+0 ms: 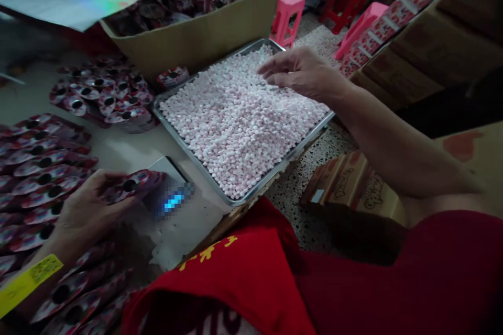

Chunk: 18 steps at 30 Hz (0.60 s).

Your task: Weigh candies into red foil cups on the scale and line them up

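Observation:
My left hand (84,212) grips a red foil pouch (131,184) with a round window, holding it over a small white scale (168,188) whose display glows blue. My right hand (298,70) reaches over a metal tray (220,191) heaped with small pink and white candies (239,115). Its fingers are bent down and pressed together into the candies at the tray's far side. Whether it holds any I cannot see.
Rows of the same red pouches (35,167) lie at the left, with another pile (102,91) behind. A cardboard box (204,31) of pouches stands at the back. Pink stools (288,13) and printed cartons (353,183) are on the floor at the right.

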Motion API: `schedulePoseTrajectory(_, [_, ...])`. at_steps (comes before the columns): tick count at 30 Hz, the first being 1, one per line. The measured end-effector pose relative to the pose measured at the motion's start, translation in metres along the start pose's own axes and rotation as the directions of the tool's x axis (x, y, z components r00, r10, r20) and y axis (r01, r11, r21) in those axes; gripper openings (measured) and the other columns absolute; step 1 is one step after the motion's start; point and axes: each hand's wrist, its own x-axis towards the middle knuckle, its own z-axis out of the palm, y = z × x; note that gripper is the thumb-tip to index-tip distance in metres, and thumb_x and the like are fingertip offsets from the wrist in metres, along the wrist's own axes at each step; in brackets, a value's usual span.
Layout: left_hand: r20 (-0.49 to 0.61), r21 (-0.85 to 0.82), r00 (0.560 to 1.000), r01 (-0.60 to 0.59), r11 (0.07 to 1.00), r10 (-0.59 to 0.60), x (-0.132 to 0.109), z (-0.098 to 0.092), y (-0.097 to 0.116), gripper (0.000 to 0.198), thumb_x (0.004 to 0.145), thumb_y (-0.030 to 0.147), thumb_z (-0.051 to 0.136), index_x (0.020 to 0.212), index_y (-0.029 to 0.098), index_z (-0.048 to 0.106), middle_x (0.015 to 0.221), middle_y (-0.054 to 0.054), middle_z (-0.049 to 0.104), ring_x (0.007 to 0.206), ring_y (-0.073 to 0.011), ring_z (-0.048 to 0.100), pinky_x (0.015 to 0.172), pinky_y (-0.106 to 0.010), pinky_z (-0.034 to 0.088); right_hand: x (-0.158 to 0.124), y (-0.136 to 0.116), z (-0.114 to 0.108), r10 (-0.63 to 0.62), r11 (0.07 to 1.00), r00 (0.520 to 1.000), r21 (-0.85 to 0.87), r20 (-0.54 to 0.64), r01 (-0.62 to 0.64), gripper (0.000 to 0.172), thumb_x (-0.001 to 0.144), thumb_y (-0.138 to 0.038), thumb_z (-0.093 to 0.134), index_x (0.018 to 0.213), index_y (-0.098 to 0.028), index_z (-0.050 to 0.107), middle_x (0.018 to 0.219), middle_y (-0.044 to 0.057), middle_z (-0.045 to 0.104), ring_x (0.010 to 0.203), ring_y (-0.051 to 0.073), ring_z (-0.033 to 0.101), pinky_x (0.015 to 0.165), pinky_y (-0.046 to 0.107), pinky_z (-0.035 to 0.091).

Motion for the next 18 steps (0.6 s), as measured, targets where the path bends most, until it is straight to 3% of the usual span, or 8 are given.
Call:
schedulePoseTrajectory(3, [-0.027, -0.029, 1.0, -0.013, 0.999, 0.012, -0.007, 0.002, 0.013, 0.04, 0.083, 0.058, 0.079, 0.112, 0.038, 0.059, 0.105, 0.012, 0.073, 0.104, -0.0269, 0.07, 0.095, -0.042, 0.057, -0.012, -0.014, 0.002, 0.052, 0.994, 0.999, -0.098, 0.005, -0.051, 0.023, 0.089, -0.017, 0.078, 0.11, -0.021, 0.084, 0.092, 0.005, 0.079, 0.085, 0.02, 0.068, 0.086, 0.038, 0.056])
schedulePoseTrajectory(7, [-0.062, -0.13, 0.996, -0.068, 0.989, 0.06, -0.008, 0.006, 0.014, 0.049, 0.078, 0.059, 0.08, 0.108, 0.023, 0.067, 0.104, -0.004, 0.076, 0.099, -0.0287, 0.072, 0.09, -0.041, 0.057, -0.031, -0.028, 0.025, -0.047, 0.977, 0.999, -0.208, -0.028, 0.04, 0.019, 0.092, -0.025, 0.077, 0.109, -0.025, 0.086, 0.108, 0.012, 0.082, 0.093, 0.025, 0.073, 0.084, 0.04, 0.055])
schedulePoseTrajectory(9, [-0.063, -0.19, 0.992, -0.116, 0.975, 0.105, -0.005, 0.004, 0.009, 0.055, 0.074, 0.057, 0.084, 0.113, 0.021, 0.069, 0.112, -0.007, 0.077, 0.106, -0.0291, 0.072, 0.097, -0.043, 0.057, -0.037, -0.035, 0.045, -0.146, 0.962, 0.989, -0.237, -0.027, 0.135, 0.021, 0.096, -0.033, 0.075, 0.114, -0.029, 0.084, 0.112, 0.013, 0.082, 0.092, 0.028, 0.073, 0.081, 0.043, 0.055])
schedulePoseTrajectory(11, [-0.055, -0.265, 0.99, -0.138, 0.954, 0.128, -0.006, -0.002, 0.004, 0.064, 0.071, 0.054, 0.089, 0.122, 0.021, 0.068, 0.12, -0.009, 0.075, 0.112, -0.0289, 0.072, 0.099, -0.044, 0.059, -0.039, -0.044, 0.068, -0.27, 0.907, 0.958, -0.308, 0.095, 0.287, 0.023, 0.1, -0.037, 0.07, 0.117, -0.029, 0.082, 0.113, 0.011, 0.081, 0.093, 0.03, 0.073, 0.081, 0.044, 0.056])
schedulePoseTrajectory(13, [-0.059, -0.325, 0.992, -0.124, 0.938, 0.111, -0.01, -0.011, 0.0, 0.069, 0.071, 0.054, 0.09, 0.127, 0.021, 0.068, 0.119, -0.009, 0.074, 0.111, -0.0283, 0.072, 0.095, -0.045, 0.062, -0.035, -0.053, 0.092, -0.345, 0.773, 0.877, -0.429, 0.334, 0.468, 0.022, 0.101, -0.033, 0.064, 0.115, -0.027, 0.081, 0.11, 0.011, 0.08, 0.096, 0.03, 0.071, 0.084, 0.043, 0.054])
schedulePoseTrajectory(15, [-0.083, -0.343, 0.993, -0.108, 0.933, 0.084, -0.016, -0.022, -0.005, 0.066, 0.074, 0.056, 0.089, 0.127, 0.021, 0.069, 0.113, -0.009, 0.074, 0.106, -0.0274, 0.073, 0.091, -0.045, 0.064, -0.026, -0.057, 0.114, -0.315, 0.584, 0.785, -0.543, 0.534, 0.604, 0.022, 0.101, -0.024, 0.06, 0.11, -0.023, 0.08, 0.106, 0.013, 0.079, 0.098, 0.03, 0.068, 0.086, 0.042, 0.051])
schedulePoseTrajectory(18, [-0.125, -0.354, 0.986, -0.145, 0.924, 0.107, -0.024, -0.035, -0.014, 0.064, 0.075, 0.056, 0.09, 0.126, 0.022, 0.07, 0.11, -0.008, 0.075, 0.101, -0.0259, 0.073, 0.092, -0.044, 0.065, -0.01, -0.054, 0.138, -0.231, 0.34, 0.721, -0.64, 0.654, 0.689, 0.024, 0.1, -0.013, 0.055, 0.106, -0.019, 0.078, 0.107, 0.015, 0.077, 0.097, 0.029, 0.065, 0.084, 0.039, 0.045])
